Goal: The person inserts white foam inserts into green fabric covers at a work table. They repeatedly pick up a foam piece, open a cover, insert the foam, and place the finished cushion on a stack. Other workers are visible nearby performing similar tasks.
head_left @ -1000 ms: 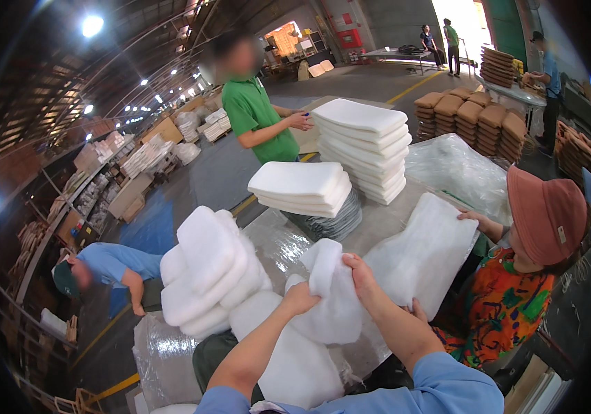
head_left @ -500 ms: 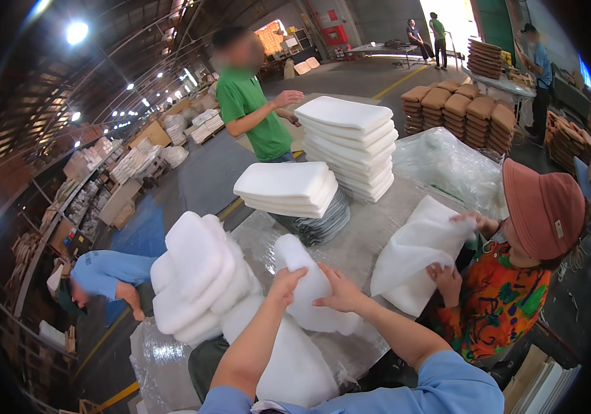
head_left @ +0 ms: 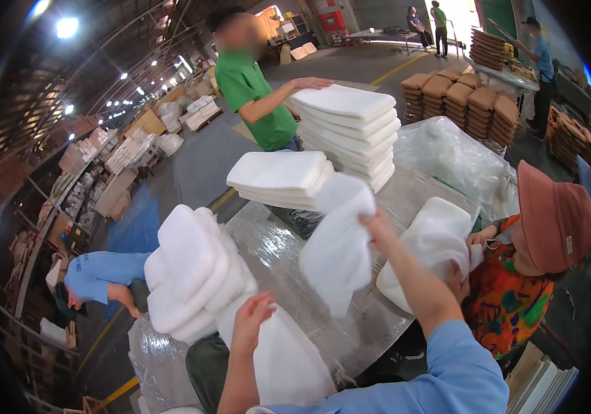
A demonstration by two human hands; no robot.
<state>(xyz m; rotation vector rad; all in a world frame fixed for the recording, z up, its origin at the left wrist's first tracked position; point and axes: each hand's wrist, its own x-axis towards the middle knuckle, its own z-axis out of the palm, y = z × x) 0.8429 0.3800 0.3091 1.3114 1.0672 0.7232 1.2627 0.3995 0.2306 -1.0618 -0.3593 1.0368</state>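
My right hand [head_left: 376, 229] is closed on the edge of a thin white padding sheet [head_left: 337, 252]. The sheet hangs blurred above the wrapped tabletop, its upper part in front of the shorter stack of folded white pads [head_left: 278, 172]. Nothing shows in my left hand [head_left: 251, 321]; its fingers are slightly curled and apart. That hand hovers over a white pad [head_left: 285, 355] at the table's near edge. Left of it rises a heap of puffy white pads [head_left: 192, 269].
A taller white pad stack [head_left: 351, 131] stands behind, with a person in green [head_left: 254, 96] touching its top. At right, a person in a pink hat [head_left: 551, 214] handles another white sheet [head_left: 430, 238]. Clear plastic [head_left: 440, 155] covers the far right. A person in blue [head_left: 105, 276] bends at left.
My right hand has lifted the white sheet up and to the right. My left hand has let go and moved down left. The person in green now rests a hand on the tall stack.
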